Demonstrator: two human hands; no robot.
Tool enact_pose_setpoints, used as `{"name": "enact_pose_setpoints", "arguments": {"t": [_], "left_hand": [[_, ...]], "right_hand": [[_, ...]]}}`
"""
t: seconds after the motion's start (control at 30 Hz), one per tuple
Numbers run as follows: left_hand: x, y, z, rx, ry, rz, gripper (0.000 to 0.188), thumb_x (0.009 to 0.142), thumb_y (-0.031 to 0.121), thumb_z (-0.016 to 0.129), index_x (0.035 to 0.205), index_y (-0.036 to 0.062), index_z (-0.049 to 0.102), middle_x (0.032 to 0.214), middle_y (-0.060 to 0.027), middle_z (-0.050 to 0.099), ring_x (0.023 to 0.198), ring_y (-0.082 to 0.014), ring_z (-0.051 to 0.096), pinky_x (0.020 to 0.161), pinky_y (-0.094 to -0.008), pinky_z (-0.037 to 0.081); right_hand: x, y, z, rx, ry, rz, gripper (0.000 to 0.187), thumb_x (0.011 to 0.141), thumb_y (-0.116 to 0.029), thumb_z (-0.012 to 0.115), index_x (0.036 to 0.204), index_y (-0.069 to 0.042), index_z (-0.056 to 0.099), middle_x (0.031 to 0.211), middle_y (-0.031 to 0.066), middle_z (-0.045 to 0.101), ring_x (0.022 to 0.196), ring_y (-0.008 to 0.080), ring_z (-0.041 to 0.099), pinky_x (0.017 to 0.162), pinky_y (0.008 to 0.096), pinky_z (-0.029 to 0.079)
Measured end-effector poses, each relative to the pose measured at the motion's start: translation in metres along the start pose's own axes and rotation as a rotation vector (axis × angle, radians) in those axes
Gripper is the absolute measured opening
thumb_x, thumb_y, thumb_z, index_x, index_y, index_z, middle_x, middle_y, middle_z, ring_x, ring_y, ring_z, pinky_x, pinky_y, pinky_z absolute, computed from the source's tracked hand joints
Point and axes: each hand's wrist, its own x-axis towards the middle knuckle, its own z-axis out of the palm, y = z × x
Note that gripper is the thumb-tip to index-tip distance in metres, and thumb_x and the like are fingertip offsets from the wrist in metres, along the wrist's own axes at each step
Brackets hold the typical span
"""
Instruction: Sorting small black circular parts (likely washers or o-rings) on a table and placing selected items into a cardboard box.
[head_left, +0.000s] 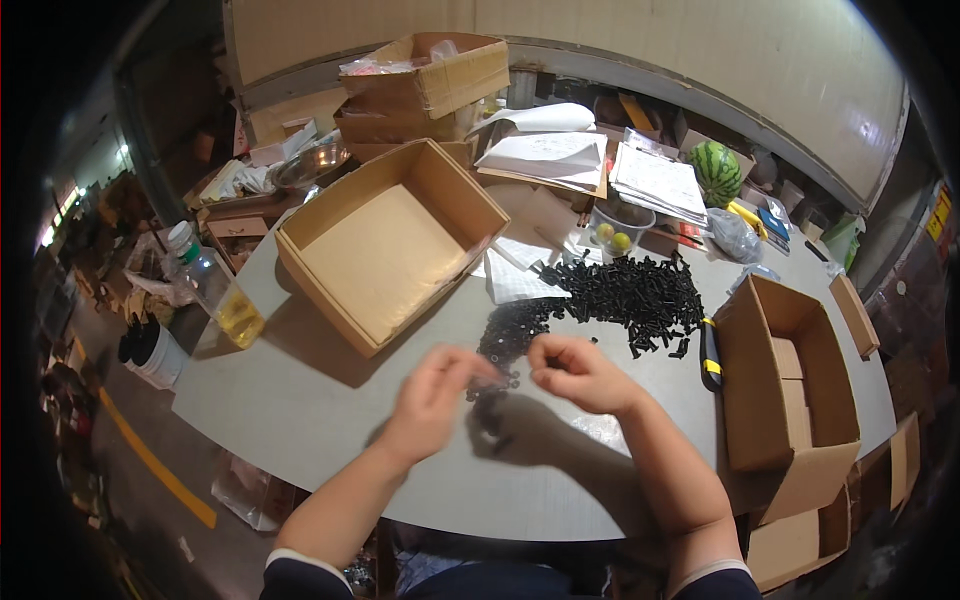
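My left hand [428,402] reaches in from the lower left, its fingers stretched out and blurred at the tips, beside a scatter of small dark rings [505,335] that look like nuts or washers. My right hand [580,372] is closed just to the right of that scatter, thumb and fingers pressed together. Anything in its pinch is hidden. Beyond the right hand spreads a large heap of black screws [640,298]. The two hands are apart, both low over the grey table [350,440].
A shallow cardboard box [390,250] stands tilted at the left, near a bottle of yellow liquid [215,285]. At the right are a yellow-black utility knife [711,355] and another cardboard box [790,385]. Papers [545,150], a clear tub [622,218] and a watermelon [716,174] line the back.
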Motion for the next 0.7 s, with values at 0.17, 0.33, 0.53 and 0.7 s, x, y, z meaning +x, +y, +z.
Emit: {"name": "enact_pose_setpoints", "arguments": {"t": [0.17,0.33,0.53,0.7], "left_hand": [[-0.087,0.055,-0.069,0.095,0.287,-0.221,0.014,0.097,0.013,0.046,0.089,0.002,0.051,0.081,-0.0097,0.063,0.075,-0.0132,0.058,0.071,-0.0282,0.048],[-0.182,0.067,-0.124,0.46,0.493,-0.372,0.017,0.093,0.014,0.054,0.086,-0.0006,0.051,0.078,-0.0067,0.061,0.074,-0.0109,0.055,0.069,-0.0257,0.045],[-0.155,0.069,-0.126,0.953,0.538,-0.229,0.017,0.082,0.007,0.061,0.096,-0.0028,0.057,0.083,-0.0108,0.061,0.077,-0.0176,0.059,0.072,-0.0285,0.047],[-0.007,0.091,-0.057,1.058,0.072,0.21,0.017,0.082,0.007,0.06,0.097,-0.0004,0.06,0.094,-0.0165,0.063,0.089,-0.0325,0.06,0.077,-0.0361,0.048]], "right_hand": [[-0.011,0.019,-0.054,-0.58,0.491,0.13,0.009,0.081,-0.008,0.064,0.086,-0.002,0.061,0.081,0.0058,0.059,0.074,0.0129,0.056,0.066,0.0265,0.045],[-0.017,0.04,-0.056,-1.09,0.444,0.289,0.021,0.075,-0.01,0.062,0.094,-0.004,0.067,0.094,0.0154,0.063,0.089,0.033,0.062,0.081,0.0403,0.05],[-0.016,0.03,-0.057,-1.049,0.314,0.361,0.027,0.074,-0.011,0.059,0.099,-0.005,0.068,0.103,0.0158,0.063,0.096,0.0325,0.061,0.085,0.0397,0.049],[-0.034,0.033,-0.053,-1.24,0.143,0.411,0.02,0.076,-0.005,0.053,0.09,-0.002,0.067,0.097,0.0181,0.065,0.091,0.0335,0.064,0.079,0.0402,0.052]]}}
